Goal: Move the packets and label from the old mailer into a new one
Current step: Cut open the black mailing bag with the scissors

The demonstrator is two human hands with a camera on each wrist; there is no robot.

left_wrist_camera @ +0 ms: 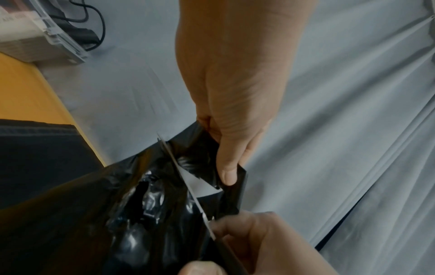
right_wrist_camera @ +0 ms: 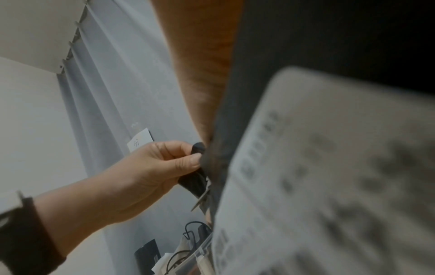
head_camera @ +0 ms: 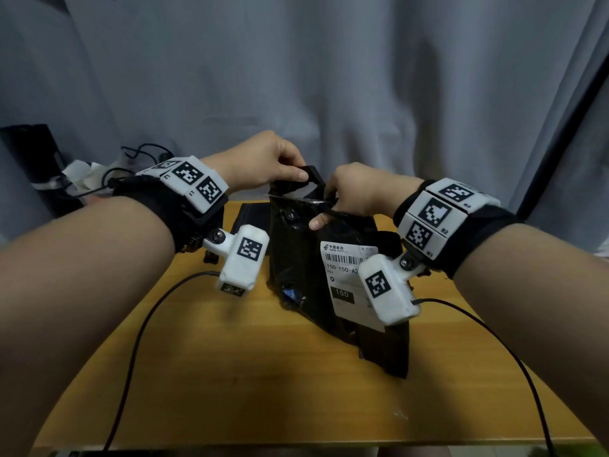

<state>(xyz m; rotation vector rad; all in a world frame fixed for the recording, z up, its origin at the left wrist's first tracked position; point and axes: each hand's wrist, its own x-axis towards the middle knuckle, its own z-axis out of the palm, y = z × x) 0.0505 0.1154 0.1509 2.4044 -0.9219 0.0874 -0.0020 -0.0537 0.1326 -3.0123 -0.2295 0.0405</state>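
1. Head view: left hand [head_camera: 260, 163] pinching the top flap of the black mailer [head_camera: 306, 258], which stands upright near the middle of the wooden table [head_camera: 230, 374]. Right hand [head_camera: 357, 192] gripping scissors [head_camera: 303, 200], blades laid across the bag just under the pinched flap. White label [head_camera: 346, 275] stuck on the near face, partly hidden by the right wrist camera. Flat black bag [head_camera: 252, 216] lying on the table behind.
2. Left wrist view: thumb and fingers [left_wrist_camera: 228, 167] clamped on the flap; blade [left_wrist_camera: 186, 178] slicing the plastic, cut gaping open. Packets not visible.
3. Right wrist view: blurred label [right_wrist_camera: 329, 176] close up; left hand [right_wrist_camera: 160, 163] holding the flap; right hand's own grip hidden here.
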